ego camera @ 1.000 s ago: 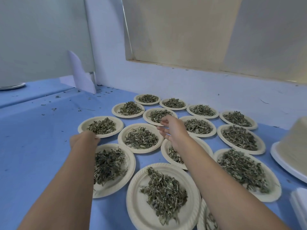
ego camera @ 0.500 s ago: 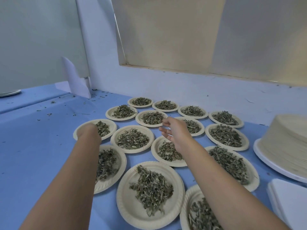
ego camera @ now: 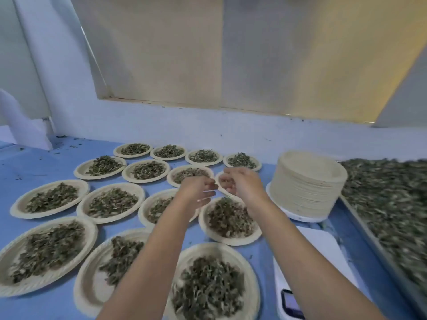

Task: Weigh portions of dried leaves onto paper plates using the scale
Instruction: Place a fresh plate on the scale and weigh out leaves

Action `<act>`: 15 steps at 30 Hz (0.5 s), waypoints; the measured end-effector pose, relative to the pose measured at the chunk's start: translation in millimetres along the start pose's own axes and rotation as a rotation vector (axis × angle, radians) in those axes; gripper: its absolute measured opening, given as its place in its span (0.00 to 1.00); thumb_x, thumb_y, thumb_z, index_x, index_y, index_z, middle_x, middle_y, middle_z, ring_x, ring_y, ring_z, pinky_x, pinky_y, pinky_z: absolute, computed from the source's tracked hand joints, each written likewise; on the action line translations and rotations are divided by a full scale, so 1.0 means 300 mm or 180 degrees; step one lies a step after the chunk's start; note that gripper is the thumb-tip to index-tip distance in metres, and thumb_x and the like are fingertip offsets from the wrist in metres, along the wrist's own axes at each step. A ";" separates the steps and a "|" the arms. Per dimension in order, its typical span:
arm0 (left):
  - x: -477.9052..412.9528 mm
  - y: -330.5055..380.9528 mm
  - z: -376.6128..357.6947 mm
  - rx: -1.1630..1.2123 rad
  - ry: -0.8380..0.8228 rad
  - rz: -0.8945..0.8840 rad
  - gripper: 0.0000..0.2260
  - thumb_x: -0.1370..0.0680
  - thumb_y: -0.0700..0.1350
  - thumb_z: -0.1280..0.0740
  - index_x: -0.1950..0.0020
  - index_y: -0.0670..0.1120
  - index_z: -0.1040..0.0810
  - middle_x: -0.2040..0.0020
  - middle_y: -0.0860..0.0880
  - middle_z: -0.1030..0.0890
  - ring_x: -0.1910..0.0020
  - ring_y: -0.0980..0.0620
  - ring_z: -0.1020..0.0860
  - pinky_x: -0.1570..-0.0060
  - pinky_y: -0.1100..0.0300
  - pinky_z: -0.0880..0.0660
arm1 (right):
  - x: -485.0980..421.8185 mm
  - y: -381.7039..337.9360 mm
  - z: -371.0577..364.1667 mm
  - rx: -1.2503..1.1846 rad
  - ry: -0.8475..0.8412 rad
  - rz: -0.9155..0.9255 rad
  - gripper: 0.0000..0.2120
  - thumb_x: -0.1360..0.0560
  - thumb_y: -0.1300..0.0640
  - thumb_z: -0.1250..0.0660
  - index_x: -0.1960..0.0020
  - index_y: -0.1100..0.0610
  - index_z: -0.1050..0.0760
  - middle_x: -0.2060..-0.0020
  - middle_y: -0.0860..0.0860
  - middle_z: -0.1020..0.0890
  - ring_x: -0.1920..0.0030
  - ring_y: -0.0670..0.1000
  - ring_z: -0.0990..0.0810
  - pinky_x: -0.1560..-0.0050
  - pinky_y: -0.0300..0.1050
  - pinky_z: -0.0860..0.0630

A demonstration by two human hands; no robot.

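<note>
Several paper plates (ego camera: 86, 187) heaped with dried leaves (ego camera: 110, 201) lie in rows on the blue table (ego camera: 32, 165). My left hand (ego camera: 196, 189) and my right hand (ego camera: 242, 183) hover close together above the middle plates, fingertips almost meeting. The left hand's fingers are fairly straight; the right hand's are loosely curled, and I see nothing gripped in either. A white scale (ego camera: 312, 255) with nothing on its platform lies at the lower right, its display (ego camera: 290, 303) toward me. The view is motion-blurred.
A tall stack of unused paper plates (ego camera: 308, 181) stands on a white round base (ego camera: 300, 217) right of my hands. A large tray of loose dried leaves (ego camera: 388, 204) fills the right edge. A white wall (ego camera: 161, 125) bounds the table behind; leaf crumbs lie at far left.
My view has swung right, bringing in the stack, scale and leaf tray. My left hand left the far-left plate and moved right to meet my right hand.
</note>
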State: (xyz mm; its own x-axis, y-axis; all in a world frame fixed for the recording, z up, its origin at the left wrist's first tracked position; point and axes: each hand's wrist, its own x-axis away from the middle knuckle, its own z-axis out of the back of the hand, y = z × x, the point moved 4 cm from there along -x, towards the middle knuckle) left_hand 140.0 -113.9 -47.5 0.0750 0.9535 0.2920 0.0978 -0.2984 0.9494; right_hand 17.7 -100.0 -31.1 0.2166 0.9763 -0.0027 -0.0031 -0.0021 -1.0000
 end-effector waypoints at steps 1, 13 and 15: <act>0.018 0.002 -0.078 -0.0066 -0.0162 0.0004 0.08 0.20 0.40 0.41 0.48 0.40 0.23 0.59 0.46 0.19 0.64 0.52 0.22 0.63 0.62 0.29 | -0.002 -0.009 0.060 0.0044 0.0117 0.0087 0.07 0.22 0.63 0.39 0.57 0.57 0.25 0.60 0.55 0.18 0.67 0.48 0.22 0.63 0.40 0.25; 0.078 -0.007 -0.484 0.0549 -0.0642 -0.0072 0.07 0.20 0.38 0.41 0.48 0.39 0.24 0.60 0.47 0.20 0.63 0.53 0.22 0.60 0.65 0.27 | -0.015 -0.136 0.562 0.4277 0.0765 0.1303 0.15 0.19 0.54 0.44 0.40 0.57 0.22 0.44 0.54 0.19 0.41 0.56 0.25 0.44 0.52 0.27; 0.077 -0.012 -0.490 0.0614 -0.0560 -0.0090 0.08 0.20 0.37 0.42 0.47 0.39 0.24 0.60 0.47 0.20 0.63 0.53 0.23 0.61 0.65 0.28 | -0.026 -0.116 0.562 0.4560 0.0525 0.1210 0.16 0.18 0.54 0.46 0.40 0.58 0.23 0.45 0.56 0.19 0.42 0.57 0.25 0.45 0.53 0.27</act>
State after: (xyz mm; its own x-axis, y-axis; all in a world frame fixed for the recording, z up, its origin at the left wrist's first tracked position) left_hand -4.5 -84.5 -27.2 0.2395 0.9445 0.2249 0.2885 -0.2904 0.9124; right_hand -148.3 -70.9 4.2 0.0876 0.9310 -0.3542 -0.9943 0.0601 -0.0877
